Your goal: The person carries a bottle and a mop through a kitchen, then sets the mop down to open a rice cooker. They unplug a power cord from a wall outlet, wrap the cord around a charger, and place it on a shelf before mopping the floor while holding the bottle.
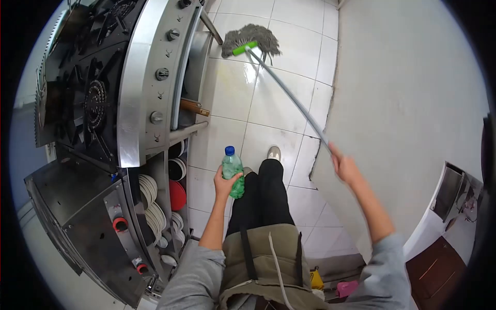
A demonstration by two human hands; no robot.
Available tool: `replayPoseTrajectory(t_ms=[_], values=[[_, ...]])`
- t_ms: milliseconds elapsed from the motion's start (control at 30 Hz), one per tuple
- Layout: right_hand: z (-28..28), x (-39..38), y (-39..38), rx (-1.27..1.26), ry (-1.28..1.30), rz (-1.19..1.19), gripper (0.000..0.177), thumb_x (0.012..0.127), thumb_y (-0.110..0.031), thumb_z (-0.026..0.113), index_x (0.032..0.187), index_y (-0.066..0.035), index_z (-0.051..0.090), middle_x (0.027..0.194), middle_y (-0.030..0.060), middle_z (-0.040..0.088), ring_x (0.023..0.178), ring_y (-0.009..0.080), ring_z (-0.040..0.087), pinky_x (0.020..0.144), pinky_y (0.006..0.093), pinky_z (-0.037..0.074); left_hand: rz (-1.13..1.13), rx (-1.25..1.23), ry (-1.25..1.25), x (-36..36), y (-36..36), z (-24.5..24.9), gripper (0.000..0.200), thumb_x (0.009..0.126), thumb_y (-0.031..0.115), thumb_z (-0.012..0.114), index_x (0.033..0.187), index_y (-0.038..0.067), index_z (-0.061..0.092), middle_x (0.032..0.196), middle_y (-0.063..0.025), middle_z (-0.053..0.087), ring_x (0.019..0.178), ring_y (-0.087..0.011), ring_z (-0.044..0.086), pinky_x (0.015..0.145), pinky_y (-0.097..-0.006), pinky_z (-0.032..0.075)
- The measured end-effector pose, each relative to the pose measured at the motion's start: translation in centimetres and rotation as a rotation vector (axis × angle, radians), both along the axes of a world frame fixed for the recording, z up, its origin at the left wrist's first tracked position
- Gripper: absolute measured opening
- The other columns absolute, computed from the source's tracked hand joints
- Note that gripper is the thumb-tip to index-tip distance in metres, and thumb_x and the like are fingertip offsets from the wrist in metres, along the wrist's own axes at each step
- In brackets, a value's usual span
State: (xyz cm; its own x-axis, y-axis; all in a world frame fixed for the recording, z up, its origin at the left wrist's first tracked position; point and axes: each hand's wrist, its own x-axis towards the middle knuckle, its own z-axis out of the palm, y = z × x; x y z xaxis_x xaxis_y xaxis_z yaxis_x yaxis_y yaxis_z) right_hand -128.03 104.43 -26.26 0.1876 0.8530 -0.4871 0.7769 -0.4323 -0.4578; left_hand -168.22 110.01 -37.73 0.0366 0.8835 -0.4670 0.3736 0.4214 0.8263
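My left hand (pixel 225 182) is wrapped round a clear green plastic bottle (pixel 233 166) with a blue cap, held upright in front of my legs. With my right hand (pixel 343 164) I grip the grey handle of a mop (pixel 295 100), near its upper end. The handle slants away to the far left, down to a green clamp and a grey string mop head (pixel 254 37) that lies spread on the white tiled floor (pixel 227 85). A faint yellowish patch shows on the tiles below the mop head.
A steel gas stove (pixel 134 88) with black burners and knobs stands on the left. Beneath and beside it, shelves hold stacked plates (pixel 155 221) and a red round item (pixel 177 196). A pale wall (pixel 392 93) rises on the right. My shoe (pixel 274 152) is on the tiles.
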Motion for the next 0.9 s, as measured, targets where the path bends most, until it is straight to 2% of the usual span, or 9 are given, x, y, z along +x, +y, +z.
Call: replayPoseTrajectory(t_ms=[33, 100, 167, 333, 500, 567, 633, 767, 900], values=[[-1.3, 1.6, 3.1, 0.088, -0.027, 0.092, 0.044, 0.087, -0.012, 0.047, 0.131, -0.016, 0.041, 0.069, 0.0262, 0.056, 0.059, 0.0394, 0.057, 0.058, 0.0446, 0.046, 0.014, -0.007, 0.007, 0.2, 0.0, 0.3, 0.046, 0.06, 0.016, 0.081, 0.096, 0.0, 0.057, 0.086, -0.0085, 0.063, 0.079, -0.0171, 0.06, 0.072, -0.0307, 0.047], [-0.3, 3.9, 10.6, -0.142, -0.124, 0.139, 0.044, 0.088, -0.014, 0.047, 0.131, -0.017, 0.041, 0.079, 0.0252, 0.06, 0.067, 0.04, 0.059, 0.065, 0.0445, 0.047, 0.025, -0.017, 0.028, 0.2, -0.2, 0.1, 0.045, 0.061, 0.013, 0.08, 0.098, 0.001, 0.056, 0.086, -0.0072, 0.062, 0.079, -0.0162, 0.06, 0.072, -0.0301, 0.048], [-0.2, 8.1, 14.8, -0.008, -0.113, 0.224, 0.043, 0.088, -0.015, 0.046, 0.131, -0.017, 0.041, 0.076, 0.0239, 0.06, 0.068, 0.0387, 0.059, 0.066, 0.0431, 0.047, 0.077, -0.035, 0.018, 0.3, -0.2, 0.0, 0.045, 0.061, 0.015, 0.081, 0.096, 0.001, 0.056, 0.085, -0.0074, 0.062, 0.077, -0.0163, 0.06, 0.071, -0.0299, 0.048], [1.7, 7.8, 25.3, -0.096, -0.158, 0.291, 0.041, 0.089, -0.016, 0.044, 0.13, -0.016, 0.041, 0.077, 0.0228, 0.059, 0.072, 0.0373, 0.058, 0.069, 0.0419, 0.046, 0.232, -0.028, -0.038, 2.2, 0.1, -0.3, 0.044, 0.061, 0.013, 0.081, 0.095, 0.001, 0.056, 0.083, -0.0068, 0.062, 0.075, -0.0158, 0.06, 0.07, -0.0298, 0.048], [-6.3, 4.9, 33.9, 0.132, -0.089, 0.393, 0.042, 0.089, -0.018, 0.042, 0.131, -0.016, 0.039, 0.083, 0.0229, 0.06, 0.074, 0.036, 0.059, 0.072, 0.0414, 0.048, 0.348, 0.003, -0.063, 5.2, 1.4, 0.8, 0.045, 0.06, 0.011, 0.081, 0.096, 0.0, 0.056, 0.086, -0.0075, 0.062, 0.078, -0.0164, 0.059, 0.072, -0.03, 0.047], [-5.5, 0.8, 37.2, -0.085, 0.019, 0.206, 0.042, 0.089, -0.019, 0.041, 0.131, -0.02, 0.04, 0.095, 0.0211, 0.061, 0.085, 0.0334, 0.061, 0.078, 0.0402, 0.048, 0.348, 0.008, -0.042, 6.3, 2.1, 0.6, 0.046, 0.06, 0.011, 0.081, 0.097, 0.0, 0.056, 0.086, -0.0072, 0.061, 0.078, -0.0163, 0.058, 0.072, -0.0298, 0.047], [-13.8, 0.0, 39.7, 0.152, 0.045, 0.293, 0.045, 0.088, -0.021, 0.042, 0.132, -0.025, 0.039, 0.106, 0.0201, 0.059, 0.096, 0.0341, 0.057, 0.083, 0.0418, 0.046, 0.363, 0.003, -0.033, 7.3, 2.1, -0.3, 0.047, 0.06, 0.01, 0.081, 0.099, 0.0, 0.055, 0.086, -0.0065, 0.061, 0.078, -0.0158, 0.058, 0.072, -0.0293, 0.047], [-16.5, -4.1, 37.1, 0.144, 0.0, 0.118, 0.043, 0.086, -0.022, 0.042, 0.129, -0.027, 0.043, 0.086, 0.0232, 0.061, 0.082, 0.0376, 0.059, 0.078, 0.0442, 0.048, 0.363, -0.026, -0.076, 8.9, 3.0, -0.3, 0.047, 0.062, 0.008, 0.079, 0.101, 0.001, 0.054, 0.09, -0.0063, 0.06, 0.081, -0.0162, 0.058, 0.075, -0.0294, 0.046], [-15.7, -0.3, 26.7, 0.175, 0.073, -0.044, 0.041, 0.086, -0.022, 0.046, 0.126, -0.025, 0.045, 0.076, 0.0237, 0.059, 0.072, 0.0402, 0.058, 0.066, 0.0459, 0.047, 0.323, -0.025, -0.032, 9.4, 4.0, 0.2, 0.047, 0.059, 0.012, 0.081, 0.096, 0.0, 0.055, 0.085, -0.0077, 0.061, 0.077, -0.0167, 0.059, 0.071, -0.0308, 0.048]])
